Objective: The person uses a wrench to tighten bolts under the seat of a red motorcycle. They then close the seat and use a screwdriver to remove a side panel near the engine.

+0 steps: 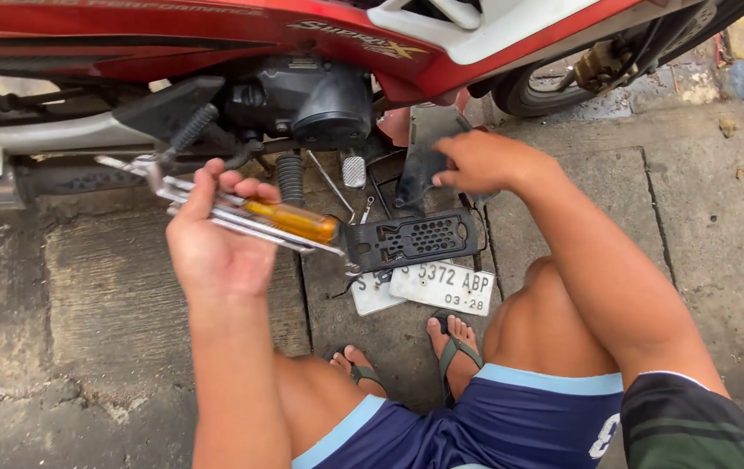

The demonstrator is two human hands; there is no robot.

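Note:
My left hand (216,234) grips a bundle of tools: a screwdriver with an amber handle (296,221) and several metal wrenches (159,178). My right hand (480,161) rests on a dark plastic panel (424,143) that leans against the red motorcycle (216,35). A black perforated plastic cover (414,238) lies on the ground between my hands, next to the tips of the tools. Below it lie two white licence plates (443,287).
The motorcycle's black engine (320,100), footpeg (289,178) and brake pedal (353,170) stand just beyond my hands. Its front wheel (546,87) is at the upper right. I squat on cracked concrete paving (85,295), with my sandalled feet (454,347) under the plates.

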